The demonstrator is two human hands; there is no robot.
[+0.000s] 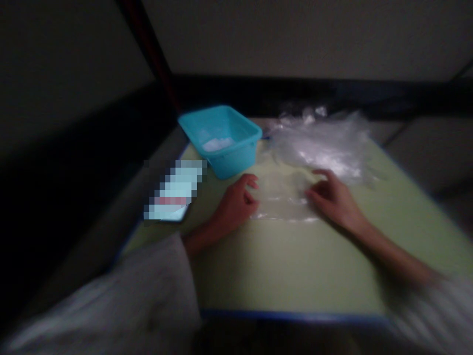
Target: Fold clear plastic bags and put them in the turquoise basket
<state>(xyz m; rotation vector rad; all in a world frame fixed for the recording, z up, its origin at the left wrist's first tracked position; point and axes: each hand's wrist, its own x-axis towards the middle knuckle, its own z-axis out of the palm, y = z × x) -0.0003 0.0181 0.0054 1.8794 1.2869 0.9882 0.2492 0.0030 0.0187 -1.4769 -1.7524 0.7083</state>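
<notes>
A clear plastic bag lies flat on the pale green table. My left hand rests at the bag's left edge with fingers curled onto it. My right hand sits on the bag's right edge, fingers bent and pressing the plastic. The picture is blurred, so I cannot see whether either hand pinches the film or just lies on it.
A turquoise plastic tub with something white inside stands at the back left. A heap of clear plastic bags lies at the back right. A phone sits at the table's left edge. Dark surroundings beyond the table.
</notes>
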